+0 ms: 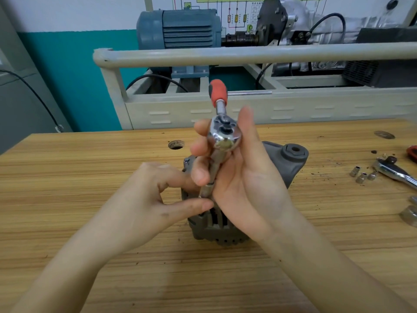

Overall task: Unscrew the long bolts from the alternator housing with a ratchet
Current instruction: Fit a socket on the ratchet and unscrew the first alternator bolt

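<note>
Head view: wooden bench (90, 177), teal wall, blue motor (178, 30) behind. Spare ratchet (394, 171) and sockets (363, 176) lie right. Alternator (286, 163) mid-bench, largely hidden by hands. Right hand (239, 175) holds ratchet (223, 134) head; left hand (158, 199) pinches its extension (206, 188).

Right hand (239, 172) curled round ratchet (222, 134) head and extension bar (211, 177) above grey alternator (286, 163); left hand (158, 199) pinching socket (204, 192) below it. Three loose sockets (363, 176), second ratchet (394, 171) further right on wooden bench (90, 172).
</note>
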Tool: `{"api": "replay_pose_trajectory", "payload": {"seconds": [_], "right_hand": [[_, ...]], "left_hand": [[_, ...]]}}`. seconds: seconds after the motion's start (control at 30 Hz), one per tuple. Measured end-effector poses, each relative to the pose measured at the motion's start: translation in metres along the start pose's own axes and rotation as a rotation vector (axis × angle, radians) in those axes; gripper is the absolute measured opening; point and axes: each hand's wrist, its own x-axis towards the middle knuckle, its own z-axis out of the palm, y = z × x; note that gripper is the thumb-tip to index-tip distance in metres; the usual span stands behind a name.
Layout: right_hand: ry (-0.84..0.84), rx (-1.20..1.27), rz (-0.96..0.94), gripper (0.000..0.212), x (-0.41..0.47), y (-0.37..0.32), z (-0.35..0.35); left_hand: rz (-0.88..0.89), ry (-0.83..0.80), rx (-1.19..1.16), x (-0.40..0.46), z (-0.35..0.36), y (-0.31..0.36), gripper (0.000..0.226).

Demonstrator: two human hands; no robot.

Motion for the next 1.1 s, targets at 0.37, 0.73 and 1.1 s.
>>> {"api": "replay_pose_trajectory", "payload": {"seconds": [0.37,0.73,1.1], "right_hand": [[-0.045,-0.068,-0.080,0.028,-0.0012,-0.0001,0.0031],[-0.083,0.043,-0.043,0.026,-0.0009,0.0000,0.0068],[-0.027,-0.011,0.017,0.040,0.0028,-0.0041,0.0026]], "left_hand": [[0.009,0.047,-0.006,0.0004,0.0032,0.0011,0.034],[0.002,0.027,-0.016,0.0004,0.0033,-0.0010,0.034],[-0.041,0.030,-0.032,0.0025,0.0061,0.0001,0.035]]}}
